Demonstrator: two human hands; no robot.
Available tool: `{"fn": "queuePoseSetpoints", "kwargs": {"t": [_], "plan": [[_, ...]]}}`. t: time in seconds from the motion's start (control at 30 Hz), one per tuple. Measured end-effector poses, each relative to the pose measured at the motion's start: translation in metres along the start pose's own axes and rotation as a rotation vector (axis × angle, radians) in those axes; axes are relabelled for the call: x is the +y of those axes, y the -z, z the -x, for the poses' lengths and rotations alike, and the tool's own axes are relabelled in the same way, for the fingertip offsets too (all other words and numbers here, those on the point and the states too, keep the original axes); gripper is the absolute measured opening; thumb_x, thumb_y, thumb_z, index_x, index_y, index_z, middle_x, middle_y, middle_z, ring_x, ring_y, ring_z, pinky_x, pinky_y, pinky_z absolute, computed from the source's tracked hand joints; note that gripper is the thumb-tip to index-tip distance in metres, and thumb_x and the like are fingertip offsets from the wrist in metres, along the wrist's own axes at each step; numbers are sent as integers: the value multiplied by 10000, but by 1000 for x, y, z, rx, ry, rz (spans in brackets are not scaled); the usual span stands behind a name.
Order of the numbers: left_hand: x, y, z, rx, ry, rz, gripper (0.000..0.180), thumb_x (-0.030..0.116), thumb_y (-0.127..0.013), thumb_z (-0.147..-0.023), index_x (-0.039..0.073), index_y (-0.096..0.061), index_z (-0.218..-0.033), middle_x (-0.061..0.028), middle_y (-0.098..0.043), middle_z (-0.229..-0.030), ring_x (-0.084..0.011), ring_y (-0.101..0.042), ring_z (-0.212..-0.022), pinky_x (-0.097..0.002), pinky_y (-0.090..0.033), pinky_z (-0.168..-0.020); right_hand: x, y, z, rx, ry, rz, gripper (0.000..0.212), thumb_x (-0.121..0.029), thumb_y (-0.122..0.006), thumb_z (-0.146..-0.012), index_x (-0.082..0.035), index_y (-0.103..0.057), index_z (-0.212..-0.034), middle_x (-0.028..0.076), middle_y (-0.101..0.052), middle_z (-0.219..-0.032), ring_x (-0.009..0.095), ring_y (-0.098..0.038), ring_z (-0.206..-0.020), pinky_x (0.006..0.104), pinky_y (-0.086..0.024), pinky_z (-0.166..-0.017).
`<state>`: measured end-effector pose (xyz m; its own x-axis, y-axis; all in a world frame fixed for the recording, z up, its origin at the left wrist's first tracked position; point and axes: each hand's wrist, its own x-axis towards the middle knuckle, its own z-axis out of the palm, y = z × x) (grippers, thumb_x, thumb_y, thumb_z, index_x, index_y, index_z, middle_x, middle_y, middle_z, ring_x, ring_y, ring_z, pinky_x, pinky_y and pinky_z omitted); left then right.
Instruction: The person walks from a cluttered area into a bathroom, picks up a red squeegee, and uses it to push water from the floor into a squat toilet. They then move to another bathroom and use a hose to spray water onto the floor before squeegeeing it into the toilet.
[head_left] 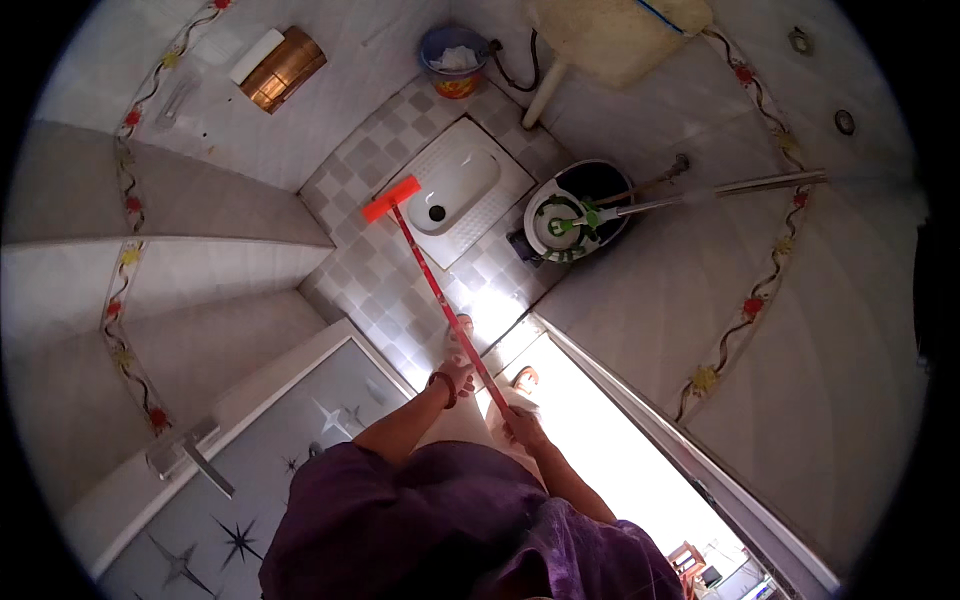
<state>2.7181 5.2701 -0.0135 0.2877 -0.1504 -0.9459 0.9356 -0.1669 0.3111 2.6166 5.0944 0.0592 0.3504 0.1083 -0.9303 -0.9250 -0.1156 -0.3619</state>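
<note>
A long red pole with an orange bar-shaped head [392, 199] slants out ahead of me; whether the head is a brush or a squeegee blade cannot be made out. Its head is over the grey checkered tiles, against the left rim of the white squat toilet [462, 185]. My left hand [457, 378], with a dark red bracelet at the wrist, is closed around the pole's red handle [437, 290] partway down. Near the handle's end my right hand [522, 428] grips it too. Its fingers are partly hidden.
Right of the toilet stands a black mop bucket [603, 180] with a green-headed mop [645, 207] leaning in it. A blue bin [454, 60] sits at the far wall, left of a washbasin [610, 40]. A frosted door [290, 470] stands at left, beside the bright doorway.
</note>
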Motion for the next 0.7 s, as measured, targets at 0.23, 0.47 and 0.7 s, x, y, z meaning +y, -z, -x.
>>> {"fn": "queuePoseSetpoints", "kwargs": {"t": [0.23, 0.47, 0.7], "plan": [[6, -27, 146, -462, -938, -446, 178, 86, -532, -719, 61, -578, -889, -77, -583, -872, -182, -560, -798, -286, -448, -695, 10, -5, -21, 176, 1008, 661, 387, -182, -413, -854, -109, -373, -1232, 68, -527, -650, 122, -502, -519, 240, -387, -456], [-3, -127, 295, -1363, -1098, -485, 218, 52, -472, -808, -8, -518, -1012, -146, -533, -1005, -256, -508, -932, -334, -397, -815, 21, 51, 16, 166, 396, 838, 411, -312, -364, -870, -157, -360, -1250, 156, -585, -733, 218, -573, -580, 320, -458, -536], [-43, -168, 340, -1120, -1285, -608, 254, 36, -483, -796, 1, -500, -1047, -151, -532, -1018, -265, -497, -979, -331, -394, -832, -3, 63, 42, 118, 317, 780, 408, -293, -329, -874, -92, -375, -1226, 183, -588, -779, 238, -544, -459, 333, -463, -477]]}}
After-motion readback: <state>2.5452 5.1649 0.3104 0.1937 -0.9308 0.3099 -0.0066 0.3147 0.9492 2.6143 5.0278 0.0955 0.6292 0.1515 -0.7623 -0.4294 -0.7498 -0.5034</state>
